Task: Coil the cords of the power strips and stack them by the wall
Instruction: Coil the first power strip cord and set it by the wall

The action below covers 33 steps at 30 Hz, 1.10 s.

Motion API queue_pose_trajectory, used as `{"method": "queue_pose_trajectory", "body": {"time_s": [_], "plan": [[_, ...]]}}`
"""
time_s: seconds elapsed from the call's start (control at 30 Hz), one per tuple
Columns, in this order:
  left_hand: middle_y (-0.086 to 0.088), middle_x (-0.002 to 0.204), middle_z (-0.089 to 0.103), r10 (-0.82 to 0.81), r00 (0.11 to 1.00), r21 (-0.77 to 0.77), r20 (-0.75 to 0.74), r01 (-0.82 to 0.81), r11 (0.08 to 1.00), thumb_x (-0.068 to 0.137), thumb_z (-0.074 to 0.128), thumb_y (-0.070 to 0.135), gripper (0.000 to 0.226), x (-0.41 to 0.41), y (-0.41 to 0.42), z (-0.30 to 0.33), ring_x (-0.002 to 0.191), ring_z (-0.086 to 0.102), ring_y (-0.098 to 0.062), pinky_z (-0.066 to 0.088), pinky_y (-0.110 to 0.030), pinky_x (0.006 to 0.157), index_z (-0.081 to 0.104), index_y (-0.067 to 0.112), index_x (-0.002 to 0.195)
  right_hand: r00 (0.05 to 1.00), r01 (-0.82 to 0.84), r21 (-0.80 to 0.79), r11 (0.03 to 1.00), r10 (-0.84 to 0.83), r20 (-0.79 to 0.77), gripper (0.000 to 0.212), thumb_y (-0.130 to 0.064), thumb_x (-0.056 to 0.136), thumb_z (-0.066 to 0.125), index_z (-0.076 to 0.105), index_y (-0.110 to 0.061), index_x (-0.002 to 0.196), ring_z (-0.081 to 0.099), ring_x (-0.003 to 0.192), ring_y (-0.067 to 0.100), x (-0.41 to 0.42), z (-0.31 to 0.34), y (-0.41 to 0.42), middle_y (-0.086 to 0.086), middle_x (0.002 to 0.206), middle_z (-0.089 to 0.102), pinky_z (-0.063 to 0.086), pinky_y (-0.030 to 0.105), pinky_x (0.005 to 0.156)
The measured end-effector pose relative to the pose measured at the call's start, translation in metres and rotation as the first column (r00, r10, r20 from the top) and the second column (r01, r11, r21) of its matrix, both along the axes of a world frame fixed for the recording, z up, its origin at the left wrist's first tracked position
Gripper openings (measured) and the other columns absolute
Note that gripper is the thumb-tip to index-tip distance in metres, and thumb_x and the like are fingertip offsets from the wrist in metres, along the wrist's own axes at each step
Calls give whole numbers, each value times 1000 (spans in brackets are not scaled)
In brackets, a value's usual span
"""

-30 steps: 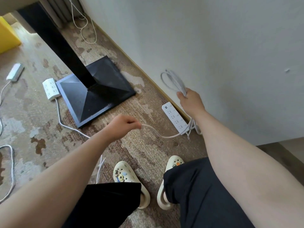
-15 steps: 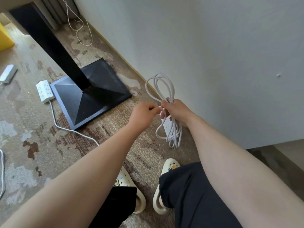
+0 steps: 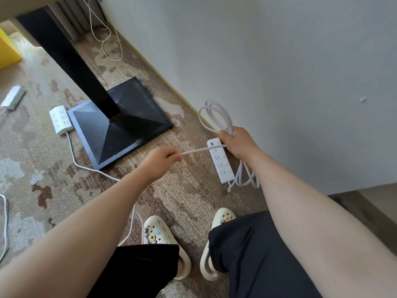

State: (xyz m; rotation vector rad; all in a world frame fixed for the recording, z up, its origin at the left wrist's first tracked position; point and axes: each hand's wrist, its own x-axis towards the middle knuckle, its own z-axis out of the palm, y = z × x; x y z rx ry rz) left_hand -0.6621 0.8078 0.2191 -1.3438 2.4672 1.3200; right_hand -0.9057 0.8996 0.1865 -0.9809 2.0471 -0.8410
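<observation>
Single head-worn view, wide-angle, looking steeply down and forward from standing height. Floor [image 3: 193,190] fills the lower left, wall [image 3: 279,61] the upper right; own arms and feet frame the bottom.

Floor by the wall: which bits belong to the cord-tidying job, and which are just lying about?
Part of the job:
- long power strip, its coiled cord gripped by the right hand
- left hand pulling the cord's free end
- square power strip
- far power strip

Just lying about:
- black stand base
- yellow box

Bare carpet [image 3: 176,190] between hands and shoes – black stand base [image 3: 120,130] blocks left.
</observation>
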Motion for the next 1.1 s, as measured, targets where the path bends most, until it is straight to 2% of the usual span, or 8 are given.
{"method": "queue_pose_trajectory", "body": {"time_s": [0.17, 0.33, 0.43, 0.57, 0.7, 0.83, 0.97, 1.1], "plan": [[2, 58, 48, 256, 965, -38, -49, -258, 965, 96, 55, 27, 23, 20, -14, 5, 38, 32, -3, 29, -18, 39, 68, 14, 83, 999, -41, 25, 999, 41, -13, 41, -48, 100, 48, 50, -22, 68, 45, 52, 13, 1, 3, 1, -3, 62, 49, 34, 28, 48], [4, 54, 43, 396, 902, -21, -171, -405, 914, 97, 53, 29, 27, -2, -19, 17, 30, 30, -2, 25, -15, 32, 68, 11, 83, 972, -208, -17, 978, 208, 107, 58, -81, 74, 53, 59, -23, 73, 41, 39, -3, 27, 12, -5, -14, 53, 47, 36, 14, 47], [3, 55, 45, 361, 919, -13, -161, -368, 930, 97, 54, 30, 25, 5, -21, 16, 32, 31, -2, 27, -15, 33, 69, 15, 83, 977, -188, 2, 982, 187, 104, 52, -69, 87, 53, 64, -22, 69, 41, 38, 0, 25, 7, -5, -15, 43, 48, 37, 19, 47], [3, 59, 51, 165, 985, -17, -59, -166, 986, 96, 55, 33, 23, 29, -19, 5, 40, 34, -3, 31, -20, 41, 70, 20, 84, 982, -36, -8, 999, 37, 186, 49, -58, 93, 56, 62, -19, 64, 39, 42, 11, 11, 2, 0, -10, 47, 46, 37, 27, 46], [4, 61, 51, 106, 994, -44, 30, -105, 994, 98, 50, 34, 28, 54, -19, -6, 44, 37, -5, 35, -24, 47, 68, 22, 80, 975, 211, -13, 977, -210, 76, 49, -58, 94, 53, 61, -18, 66, 47, 46, 12, -4, 0, 6, -5, 54, 53, 39, 26, 52], [3, 63, 52, 144, 982, -74, 120, -136, 988, 100, 47, 32, 32, 80, -21, -16, 51, 43, -11, 37, -27, 51, 66, 20, 77, 893, 451, -43, 892, -450, 29, 48, -53, 96, 52, 59, -17, 66, 53, 55, 16, -24, -3, 16, -2, 61, 57, 36, 29, 54], [1, 61, 51, 261, 964, -83, 47, -256, 963, 99, 48, 33, 33, 74, -17, -11, 47, 40, -10, 35, -25, 46, 65, 18, 76, 898, 441, -8, 898, -440, 25, 46, -50, 97, 49, 59, -16, 67, 53, 58, 17, -20, -6, 17, -1, 64, 58, 36, 29, 55], [2, 64, 53, 147, 987, -87, -70, -153, 984, 99, 46, 35, 33, 25, -5, 12, 49, 41, -9, 38, -24, 48, 66, 19, 79, 925, 379, -10, 925, -379, 34, 45, -49, 99, 47, 60, -16, 71, 54, 59, 18, -6, -5, 11, 1, 67, 59, 37, 29, 55]]}}
